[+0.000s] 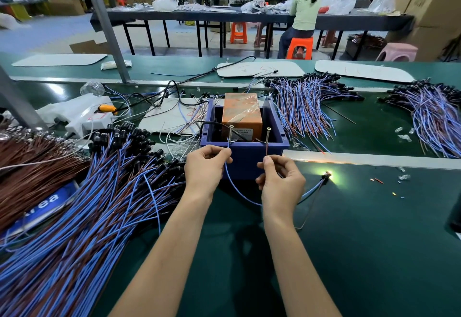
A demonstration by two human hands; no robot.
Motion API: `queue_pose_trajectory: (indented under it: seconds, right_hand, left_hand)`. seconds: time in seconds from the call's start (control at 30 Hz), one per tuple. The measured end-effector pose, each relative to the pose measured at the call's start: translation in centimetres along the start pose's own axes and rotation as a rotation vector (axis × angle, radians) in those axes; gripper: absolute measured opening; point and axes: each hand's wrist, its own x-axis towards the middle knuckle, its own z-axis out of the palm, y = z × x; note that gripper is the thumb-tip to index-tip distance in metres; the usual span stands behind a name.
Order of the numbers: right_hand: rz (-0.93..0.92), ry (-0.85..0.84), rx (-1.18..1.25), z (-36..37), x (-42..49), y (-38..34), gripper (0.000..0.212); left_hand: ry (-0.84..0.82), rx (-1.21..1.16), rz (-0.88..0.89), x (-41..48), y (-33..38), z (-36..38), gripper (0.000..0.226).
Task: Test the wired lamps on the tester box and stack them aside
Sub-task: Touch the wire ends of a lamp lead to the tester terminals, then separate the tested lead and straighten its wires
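Pinching wires against tester screws, apparently; lamp lit.

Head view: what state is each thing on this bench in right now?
lamp, lit.
blue wire, pinched by left hand, tip at left screw.
brown wire, pinched by right hand, tip at right screw.
tester box, open-topped.

I can't read the label on the orange block; the print is too small. The right hand covers stretches of the blue wire and brown wire. The wire pile at lower left runs off the frame, and a dark object is clipped at the right edge.
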Motion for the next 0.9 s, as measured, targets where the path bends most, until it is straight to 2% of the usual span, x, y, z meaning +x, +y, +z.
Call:
queue_pose_trajectory:
  seconds: [0.37,0.43,0.53,0.6,0.63,0.7,0.77,0.8,0.83,0.9]
  right_hand:
    - [0.003,-0.037,-0.039,-0.4,-0.1,-0.5,0.016]
    - [0.008,-0.206,-0.048,-1.3,-0.7,-0.9,0.018]
    - [0.053,-0.749,-0.156,-4.1,-2.2,-1.0,0.023]
    - [0.137,-1.009,-0.323,-6.5,-2.8,-0.9,0.027]
    - [0.192,-1.104,-0.406,-7.5,-2.9,-0.9,0.025]
    - [0.283,-1.284,-0.547,-9.0,-2.8,-1.3,0.015]
    - [0.285,-1.395,-0.651,-9.4,-2.7,-1.8,0.013]
    - [0.233,-1.408,-0.687,-9.3,-2.7,-2.0,0.017]
    - [0.173,-1.404,-0.701,-8.9,-2.8,-2.3,0.019]
    - [0.105,-1.363,-0.679,-7.9,-3.1,-2.7,0.022]
  left_hand:
    - [-0.061,-0.008,0.001,-1.2,0.9,-0.2,0.016]
    - [-0.171,-0.018,0.028,-2.8,1.0,-0.9,0.011]
    - [-0.573,0.032,0.098,-6.0,0.6,-3.7,0.01]
    - [-0.78,0.19,0.124,-7.2,0.8,-6.5,0.01]
    - [-0.767,0.276,0.141,-7.1,0.9,-7.9,0.012]
    - [-0.484,0.568,0.246,-6.0,0.9,-10.5,0.014]
    - [-0.213,1.125,0.319,-4.5,0.9,-12.5,0.013]
    - [-0.16,1.381,0.259,-4.1,0.7,-13.2,0.022]
    - [-0.156,1.533,0.171,-3.7,0.5,-13.5,0.028]
    - [-0.169,1.548,0.094,-3.4,0.1,-13.8,0.026]
